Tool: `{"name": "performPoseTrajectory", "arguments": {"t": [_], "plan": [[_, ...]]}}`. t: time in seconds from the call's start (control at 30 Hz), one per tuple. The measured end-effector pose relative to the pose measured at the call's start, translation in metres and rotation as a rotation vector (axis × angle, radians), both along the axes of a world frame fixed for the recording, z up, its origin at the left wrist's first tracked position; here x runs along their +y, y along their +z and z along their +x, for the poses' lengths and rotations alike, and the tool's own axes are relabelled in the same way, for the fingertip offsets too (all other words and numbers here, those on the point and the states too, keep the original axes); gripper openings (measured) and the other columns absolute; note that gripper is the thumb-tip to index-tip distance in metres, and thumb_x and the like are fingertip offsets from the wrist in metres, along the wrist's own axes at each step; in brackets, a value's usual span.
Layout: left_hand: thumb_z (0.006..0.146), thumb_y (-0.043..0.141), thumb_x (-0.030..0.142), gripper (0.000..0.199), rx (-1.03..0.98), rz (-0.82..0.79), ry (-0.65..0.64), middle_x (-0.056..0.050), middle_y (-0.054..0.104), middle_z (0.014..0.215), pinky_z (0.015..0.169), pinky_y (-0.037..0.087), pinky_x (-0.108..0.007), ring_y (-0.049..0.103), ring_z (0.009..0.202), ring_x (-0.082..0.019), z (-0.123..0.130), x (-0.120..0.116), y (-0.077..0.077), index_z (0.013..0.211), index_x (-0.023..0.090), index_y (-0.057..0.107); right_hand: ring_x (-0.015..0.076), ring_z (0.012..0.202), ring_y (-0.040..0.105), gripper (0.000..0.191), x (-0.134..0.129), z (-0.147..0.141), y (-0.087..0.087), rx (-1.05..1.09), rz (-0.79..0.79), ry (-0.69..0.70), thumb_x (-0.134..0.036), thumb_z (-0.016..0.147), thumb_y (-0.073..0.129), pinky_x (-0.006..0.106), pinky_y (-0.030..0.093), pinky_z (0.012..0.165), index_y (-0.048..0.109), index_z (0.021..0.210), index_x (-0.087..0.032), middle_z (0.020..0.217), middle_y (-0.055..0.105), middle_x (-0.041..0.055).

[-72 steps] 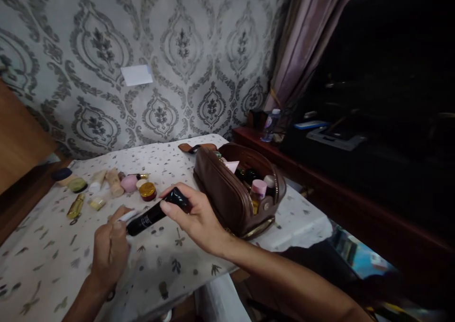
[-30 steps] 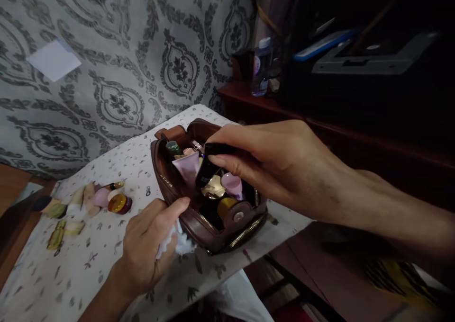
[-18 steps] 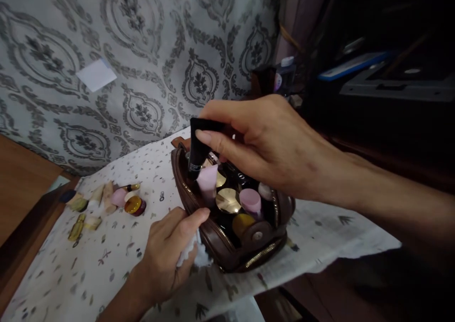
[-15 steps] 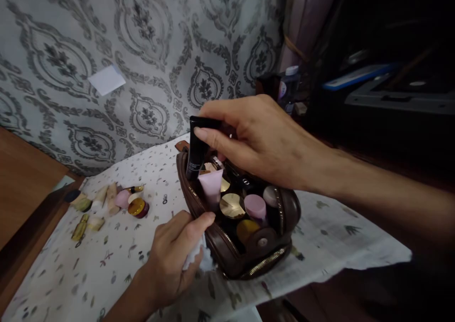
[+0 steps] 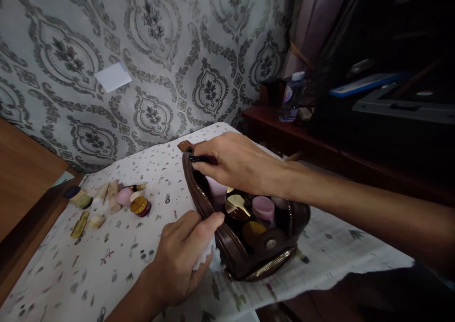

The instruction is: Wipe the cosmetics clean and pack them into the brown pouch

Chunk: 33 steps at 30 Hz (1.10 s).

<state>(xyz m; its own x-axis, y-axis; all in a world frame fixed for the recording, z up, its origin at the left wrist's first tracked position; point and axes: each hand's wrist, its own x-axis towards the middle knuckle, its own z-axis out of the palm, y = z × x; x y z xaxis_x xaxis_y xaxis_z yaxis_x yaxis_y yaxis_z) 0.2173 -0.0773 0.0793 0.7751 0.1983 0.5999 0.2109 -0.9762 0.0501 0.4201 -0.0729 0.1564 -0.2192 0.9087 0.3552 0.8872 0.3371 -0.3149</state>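
Observation:
A brown leather bag (image 5: pixel 232 246) lies unzipped on the patterned cloth. Inside it are a pale pink tube (image 5: pixel 216 192), a gold-lidded jar (image 5: pixel 237 207), a pink-lidded jar (image 5: pixel 263 209) and a yellow round item (image 5: pixel 253 232). My right hand (image 5: pixel 234 163) reaches over the bag's far end, its fingers closed on a black tube (image 5: pixel 203 159), most of which is down inside the bag. At the bag's near left edge, my left hand (image 5: pixel 185 251) is closed around a crumpled white cloth (image 5: pixel 206 257), with thumb and finger against the leather rim.
Several small cosmetics, among them a gold-lidded jar (image 5: pixel 140 206) and a yellow bottle (image 5: pixel 80 225), lie to the left on the cloth-covered table (image 5: pixel 142 246). Behind, on a reddish shelf (image 5: pixel 266 118), stands a clear bottle (image 5: pixel 291 97). A patterned wall (image 5: pixel 152 109) rises beyond.
My right hand has lowered the black tube into the far left corner of the bag. My left hand keeps its place at the bag's edge. The view has shifted slightly.

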Motion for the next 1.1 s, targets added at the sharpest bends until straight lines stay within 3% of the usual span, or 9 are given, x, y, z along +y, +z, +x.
{"name": "performPoseTrajectory", "arguments": {"t": [0.17, 0.4, 0.63, 0.83, 0.97, 1.1], "plan": [[0.092, 0.038, 0.009, 0.035, -0.001, -0.010, -0.004, -0.001, 0.054, 0.073, 0.049, 0.040, -0.024, 0.054, 0.062, -0.013, -0.001, 0.001, -0.002, 0.125, 0.012, 0.052, 0.0150, 0.074, 0.057, 0.017, 0.004, -0.004, -0.011, -0.106, -0.101, 0.024, -0.019, 0.088, 0.057, 0.028, 0.027, 0.061, 0.069, 0.077, -0.017, 0.085, 0.069, 0.0055], [0.093, 0.037, 0.009, 0.037, 0.006, -0.023, -0.016, -0.001, 0.055, 0.075, 0.052, 0.043, -0.025, 0.055, 0.064, -0.013, -0.002, 0.002, -0.003, 0.127, 0.013, 0.051, 0.0156, 0.073, 0.059, 0.016, 0.008, -0.005, -0.022, -0.096, -0.144, 0.001, -0.020, 0.087, 0.057, 0.028, 0.024, 0.057, 0.069, 0.077, -0.017, 0.079, 0.069, 0.0047], [0.095, 0.039, 0.012, 0.036, 0.017, -0.032, -0.024, 0.000, 0.051, 0.074, 0.051, 0.040, -0.025, 0.052, 0.064, -0.013, -0.004, 0.003, -0.005, 0.128, 0.011, 0.052, 0.0194, 0.088, 0.064, 0.025, 0.010, -0.004, -0.034, -0.013, -0.050, -0.019, -0.020, 0.091, 0.054, 0.028, 0.028, 0.062, 0.067, 0.113, -0.022, 0.098, 0.071, 0.0061], [0.096, 0.040, 0.015, 0.037, 0.020, -0.068, -0.030, -0.001, 0.053, 0.077, 0.054, 0.043, -0.026, 0.054, 0.066, -0.014, -0.005, 0.005, -0.011, 0.130, 0.012, 0.053, 0.0218, 0.088, 0.064, 0.026, 0.010, -0.007, -0.032, -0.102, -0.065, -0.104, -0.022, 0.093, 0.053, 0.029, 0.027, 0.060, 0.067, 0.115, -0.020, 0.101, 0.072, 0.0099], [0.096, 0.039, 0.013, 0.035, 0.015, -0.048, -0.035, -0.001, 0.053, 0.075, 0.052, 0.043, -0.025, 0.053, 0.064, -0.013, -0.003, 0.003, -0.007, 0.128, 0.010, 0.053, 0.0221, 0.088, 0.065, 0.025, 0.009, -0.005, -0.030, -0.082, -0.037, -0.088, -0.030, 0.095, 0.055, 0.028, 0.030, 0.061, 0.068, 0.113, -0.020, 0.102, 0.073, 0.0099], [0.096, 0.037, 0.011, 0.035, 0.022, -0.008, -0.023, -0.002, 0.055, 0.074, 0.051, 0.043, -0.025, 0.056, 0.063, -0.013, -0.001, 0.002, -0.002, 0.128, 0.010, 0.051, 0.0204, 0.085, 0.065, 0.032, 0.003, 0.003, -0.023, -0.015, -0.050, -0.122, -0.033, 0.102, 0.043, 0.028, 0.034, 0.067, 0.069, 0.112, -0.018, 0.098, 0.073, 0.0095]]}}
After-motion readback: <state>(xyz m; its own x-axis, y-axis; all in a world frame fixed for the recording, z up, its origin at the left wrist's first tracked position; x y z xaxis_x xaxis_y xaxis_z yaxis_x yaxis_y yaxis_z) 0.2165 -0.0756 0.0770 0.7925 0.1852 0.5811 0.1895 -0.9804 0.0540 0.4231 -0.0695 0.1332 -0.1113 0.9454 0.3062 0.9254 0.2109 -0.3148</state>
